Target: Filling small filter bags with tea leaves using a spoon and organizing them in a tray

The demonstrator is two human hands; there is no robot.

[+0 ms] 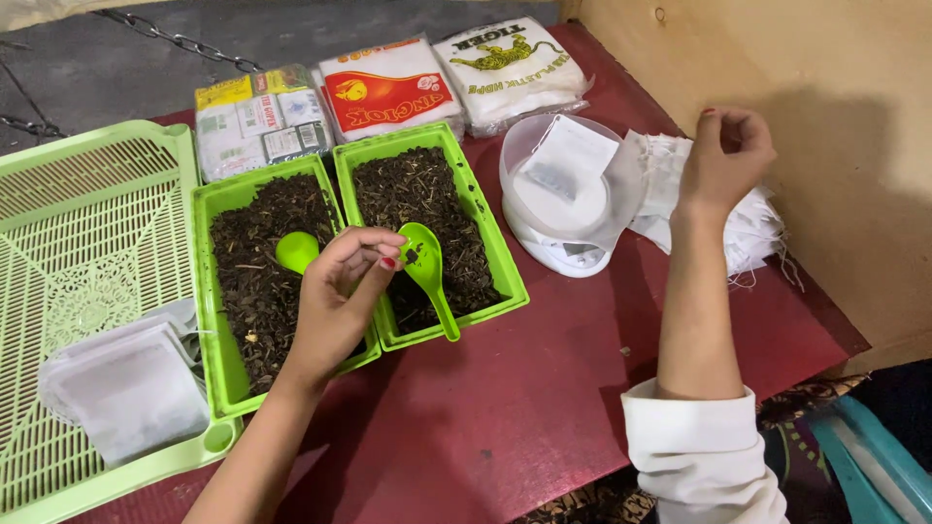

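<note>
My left hand [335, 296] reaches over two green trays of dark dried leaves [257, 281] [485, 243]. Its fingertips pinch the left rim of a green spoon [427, 267], whose handle rests over the right tray's front edge. A few dark bits lie in the spoon's bowl. A second green spoon [296, 250] sits in the left tray, its handle hidden under my hand. My right hand [728, 155] is raised near the wooden wall above a pile of white stringed bags [762, 228], fingers curled with nothing visible in them.
A white scale [553, 247] with a clear bowl and a white bag on it stands right of the trays. A large green lattice tray [87, 213] at left holds white bags [126, 388]. Three packets [388, 87] lie behind on the red table [524, 388].
</note>
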